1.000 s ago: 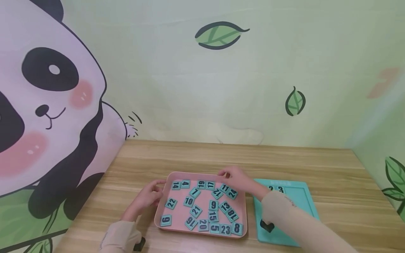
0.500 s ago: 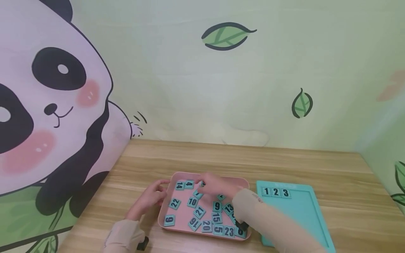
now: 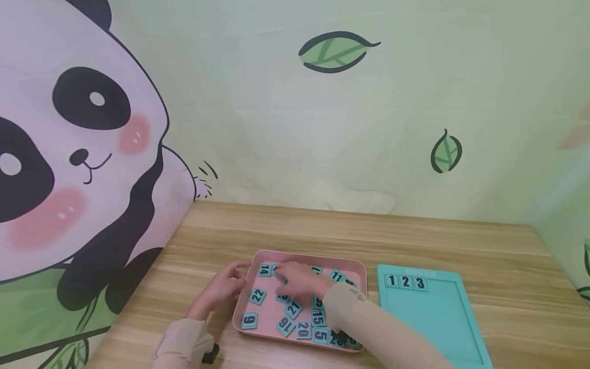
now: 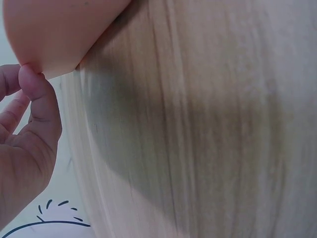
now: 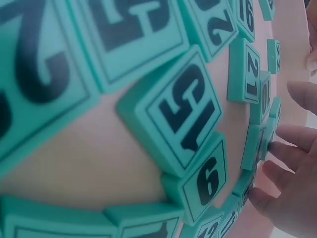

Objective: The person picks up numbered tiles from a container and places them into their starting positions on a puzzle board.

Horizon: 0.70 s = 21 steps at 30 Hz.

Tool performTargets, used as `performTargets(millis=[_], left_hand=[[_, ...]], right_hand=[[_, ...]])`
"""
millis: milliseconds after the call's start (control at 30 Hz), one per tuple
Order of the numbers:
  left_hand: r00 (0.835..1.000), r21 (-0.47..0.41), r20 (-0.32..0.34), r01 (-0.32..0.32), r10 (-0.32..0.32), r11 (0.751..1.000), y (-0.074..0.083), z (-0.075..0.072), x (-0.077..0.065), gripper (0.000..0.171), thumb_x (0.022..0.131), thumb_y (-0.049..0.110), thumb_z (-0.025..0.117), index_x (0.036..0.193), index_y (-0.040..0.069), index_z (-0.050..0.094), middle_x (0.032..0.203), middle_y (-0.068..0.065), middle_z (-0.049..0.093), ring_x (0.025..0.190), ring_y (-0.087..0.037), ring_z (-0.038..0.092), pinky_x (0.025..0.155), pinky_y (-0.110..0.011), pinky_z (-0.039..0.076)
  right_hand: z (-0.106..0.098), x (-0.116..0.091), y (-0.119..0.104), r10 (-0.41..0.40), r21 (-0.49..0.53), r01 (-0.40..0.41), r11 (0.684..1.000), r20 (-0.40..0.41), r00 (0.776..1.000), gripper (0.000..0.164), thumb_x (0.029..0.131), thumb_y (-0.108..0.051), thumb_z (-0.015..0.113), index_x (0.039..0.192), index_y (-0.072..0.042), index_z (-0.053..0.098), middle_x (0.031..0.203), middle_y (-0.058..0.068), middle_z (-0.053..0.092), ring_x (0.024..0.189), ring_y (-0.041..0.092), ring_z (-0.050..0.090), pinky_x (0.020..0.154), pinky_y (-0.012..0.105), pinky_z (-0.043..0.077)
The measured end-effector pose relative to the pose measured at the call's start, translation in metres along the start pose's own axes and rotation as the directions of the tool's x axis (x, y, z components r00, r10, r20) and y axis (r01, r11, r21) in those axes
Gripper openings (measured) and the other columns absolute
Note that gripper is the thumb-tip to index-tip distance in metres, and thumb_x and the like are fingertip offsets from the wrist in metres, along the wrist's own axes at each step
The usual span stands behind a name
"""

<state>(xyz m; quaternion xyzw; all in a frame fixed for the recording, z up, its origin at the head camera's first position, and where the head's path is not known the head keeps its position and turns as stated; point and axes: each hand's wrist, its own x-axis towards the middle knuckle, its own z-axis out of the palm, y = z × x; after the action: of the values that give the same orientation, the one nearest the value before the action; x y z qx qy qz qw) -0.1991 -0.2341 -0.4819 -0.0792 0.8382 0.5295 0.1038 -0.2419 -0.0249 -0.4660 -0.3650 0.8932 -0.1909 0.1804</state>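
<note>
A pink tray holds several turquoise number tiles, lying at mixed angles. My right hand is over the tray's far left part and hides some tiles. In the right wrist view its fingers are spread, with fingertips right at the far tiles; the tile 15 and the tile 9 lie nearer the camera. My left hand is at the tray's left side. In the left wrist view its thumb touches the tray's outer wall, fingers loosely bent.
A turquoise board with a raised rim lies right of the tray. Tiles 1, 2 and 3 stand in a row in its top left corner. Behind the wooden table is a panda-printed wall.
My right hand has moved left from the tray's far right edge to over the tiles at its far left, uncovering tile 1 on the board. The left hand keeps its place at the tray.
</note>
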Motion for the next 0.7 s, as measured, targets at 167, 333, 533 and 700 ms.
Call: performTargets(millis=[167, 333, 533, 700], left_hand=[[1.000, -0.009, 0.004, -0.003, 0.003, 1.000, 0.0016, 0.0002, -0.0016, 0.045, 0.080, -0.004, 0.047, 0.123, 0.009, 0.047, 0.086, -0.012, 0.048, 0.062, -0.017, 0.048, 0.052, -0.027, 0.043], [1.000, 0.002, 0.007, -0.015, 0.015, 1.000, 0.0024, -0.0002, -0.0018, 0.046, 0.079, -0.005, 0.047, 0.123, 0.008, 0.047, 0.084, -0.012, 0.048, 0.058, -0.017, 0.047, 0.050, -0.026, 0.040], [1.000, -0.001, 0.006, -0.016, 0.016, 1.000, 0.0019, -0.0002, -0.0014, 0.047, 0.078, -0.005, 0.047, 0.123, 0.008, 0.047, 0.083, -0.012, 0.049, 0.057, -0.017, 0.046, 0.049, -0.026, 0.040], [1.000, -0.001, 0.011, -0.014, 0.014, 1.000, 0.0024, 0.0002, -0.0013, 0.047, 0.078, -0.005, 0.047, 0.123, 0.008, 0.047, 0.084, -0.012, 0.049, 0.056, -0.017, 0.047, 0.049, -0.026, 0.041]], right_hand=[[0.0005, -0.0036, 0.0007, 0.006, 0.052, -0.006, 0.999, 0.015, 1.000, 0.044, 0.082, -0.032, 0.057, 0.123, -0.015, 0.052, 0.120, -0.002, 0.054, 0.102, 0.009, 0.052, 0.095, 0.031, 0.039], [-0.0017, -0.0074, 0.0026, -0.019, 0.079, 0.017, 0.997, 0.019, 1.000, 0.036, 0.083, -0.030, 0.057, 0.116, -0.017, 0.058, 0.115, -0.003, 0.057, 0.104, 0.008, 0.053, 0.094, 0.029, 0.039], [-0.0033, -0.0087, 0.0035, 0.037, 0.147, -0.032, 0.989, -0.031, 0.999, 0.035, 0.084, -0.025, 0.055, 0.117, -0.015, 0.056, 0.099, -0.005, 0.062, 0.080, 0.003, 0.056, 0.081, 0.024, 0.045], [-0.0025, -0.0071, 0.0018, 0.067, 0.137, -0.061, 0.989, -0.042, 0.997, 0.041, 0.083, -0.023, 0.057, 0.122, -0.013, 0.051, 0.101, -0.001, 0.062, 0.075, 0.002, 0.055, 0.076, 0.023, 0.046]])
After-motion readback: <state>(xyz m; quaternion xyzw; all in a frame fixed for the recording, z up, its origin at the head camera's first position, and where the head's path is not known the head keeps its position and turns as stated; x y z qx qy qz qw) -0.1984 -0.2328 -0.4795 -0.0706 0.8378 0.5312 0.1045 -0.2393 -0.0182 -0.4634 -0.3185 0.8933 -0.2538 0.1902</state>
